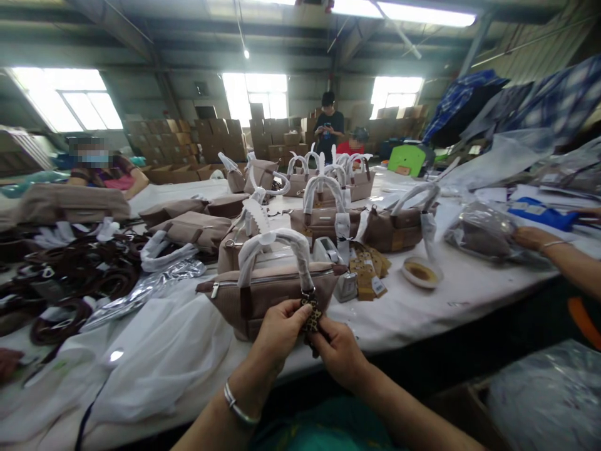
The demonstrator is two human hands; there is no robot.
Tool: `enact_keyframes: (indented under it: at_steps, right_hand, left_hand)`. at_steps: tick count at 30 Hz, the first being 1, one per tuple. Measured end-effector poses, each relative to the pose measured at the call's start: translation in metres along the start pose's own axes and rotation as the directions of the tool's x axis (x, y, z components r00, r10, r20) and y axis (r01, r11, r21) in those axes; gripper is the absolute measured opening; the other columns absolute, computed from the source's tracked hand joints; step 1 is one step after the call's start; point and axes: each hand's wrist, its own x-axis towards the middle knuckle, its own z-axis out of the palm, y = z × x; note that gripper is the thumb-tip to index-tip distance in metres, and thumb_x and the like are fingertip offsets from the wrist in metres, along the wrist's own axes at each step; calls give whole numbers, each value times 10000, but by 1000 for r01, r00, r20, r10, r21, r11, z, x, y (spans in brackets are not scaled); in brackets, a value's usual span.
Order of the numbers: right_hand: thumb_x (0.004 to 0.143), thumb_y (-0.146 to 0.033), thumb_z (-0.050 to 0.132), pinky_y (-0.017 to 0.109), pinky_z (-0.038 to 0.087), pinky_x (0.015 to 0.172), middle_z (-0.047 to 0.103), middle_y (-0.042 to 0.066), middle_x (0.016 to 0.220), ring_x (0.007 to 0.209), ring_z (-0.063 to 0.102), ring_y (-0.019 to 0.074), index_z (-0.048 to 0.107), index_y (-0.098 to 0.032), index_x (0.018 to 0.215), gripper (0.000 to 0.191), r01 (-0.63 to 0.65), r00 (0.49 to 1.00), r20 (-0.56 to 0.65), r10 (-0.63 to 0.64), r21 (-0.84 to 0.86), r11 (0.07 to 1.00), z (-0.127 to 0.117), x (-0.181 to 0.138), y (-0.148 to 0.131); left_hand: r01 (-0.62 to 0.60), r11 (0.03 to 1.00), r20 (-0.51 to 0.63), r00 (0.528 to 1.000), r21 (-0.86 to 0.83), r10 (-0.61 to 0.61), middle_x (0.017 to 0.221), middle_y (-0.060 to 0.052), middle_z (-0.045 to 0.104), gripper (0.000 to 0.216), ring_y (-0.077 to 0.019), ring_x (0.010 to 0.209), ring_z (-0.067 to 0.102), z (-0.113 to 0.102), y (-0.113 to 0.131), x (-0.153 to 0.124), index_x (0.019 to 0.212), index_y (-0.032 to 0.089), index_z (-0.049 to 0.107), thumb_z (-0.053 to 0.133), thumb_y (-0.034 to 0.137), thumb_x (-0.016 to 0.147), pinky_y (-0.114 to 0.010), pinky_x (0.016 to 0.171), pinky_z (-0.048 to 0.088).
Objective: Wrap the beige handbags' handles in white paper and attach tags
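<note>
A taupe handbag (277, 294) with a zip top and white-wrapped handles stands upright near the table's front edge. A small leopard-print bag charm (311, 313) hangs at the base of its right handle. My left hand (280, 326) pinches the charm from the left, thumb on top. From the right, my right hand (340, 351) has its fingers closed on the charm's lower edge. Part of the charm is hidden behind my fingers. Just right of the bag lie brown paper hang tags (369, 269) and a small white device (346, 286).
More wrapped handbags (397, 225) stand behind. A shallow dish (421, 273) sits to the right. Dark straps (89, 269) are heaped at left beside white wrapping sheets (164, 351). A co-worker's hand (535, 239) touches a plastic-wrapped bag (486, 230) at right; another person sits across at left.
</note>
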Motion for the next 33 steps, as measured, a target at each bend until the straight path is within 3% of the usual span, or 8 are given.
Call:
enact_keyframes:
  at_steps: [5,10,14,19,22,25,29,33]
  right_hand:
    - [913,-421,513,255,467,559,654,45,705,597,601,157,643,-169,908,284,-55,965,-255,55,6,998,-21,12,5]
    - [843,-526,582,222,353,394,608,17,534,416,510,120,642,-152,804,381,-213,945,-218,242,150,966,-24,30,1]
    - [709,-527,699,195,254,340,523,-29,444,346,432,89,631,-138,743,396,-313,890,-170,424,448,838,-16,42,-4]
    - [649,-439,746,179,204,339,496,-53,461,344,385,60,609,-141,713,334,-313,883,-104,457,596,740,-13,46,0]
    - [739,-444,677,203,284,357,548,-27,521,374,434,83,617,-151,773,301,-242,907,-216,361,434,868,-13,40,6]
    - [810,-357,622,239,416,471,607,-11,608,478,530,125,623,-155,1034,302,-74,943,-321,86,49,996,-14,33,6]
    - [845,-226,573,265,453,626,654,14,723,629,601,159,614,-185,1146,307,100,937,-266,-228,-422,901,-15,34,-1]
    - [936,-242,482,272,446,713,654,56,786,748,612,177,679,-197,915,203,196,907,-211,-365,-556,808,-17,42,-3]
  left_hand:
    - [51,990,-26,998,-133,-55,819,-90,735,302,-160,722,635,6,-5,2,876,108,731,772,346,695,-249,682,496]
    - [56,978,-35,997,-201,-64,806,-100,732,314,-152,700,638,13,-6,0,894,98,718,757,357,720,-246,662,496]
    - [68,974,-22,997,-216,-75,787,-98,728,340,-152,689,638,14,-3,-2,922,90,708,758,361,722,-241,639,496]
    - [108,970,14,994,-216,-107,815,-95,730,365,-149,699,644,8,0,-2,933,96,711,790,357,691,-243,654,507]
    - [155,955,53,988,-254,-146,802,-85,724,386,-140,677,638,4,2,-2,916,101,716,826,356,649,-241,646,508]
    - [217,927,77,976,-305,-204,760,-58,706,388,-114,636,613,1,4,0,888,110,717,849,354,616,-214,604,489]
    - [264,912,93,965,-315,-247,741,-38,679,392,-100,616,585,-3,5,3,879,119,707,855,363,610,-196,550,457]
    - [280,911,131,959,-303,-251,733,-40,665,397,-100,611,577,-5,8,2,891,110,706,858,348,613,-200,549,461]
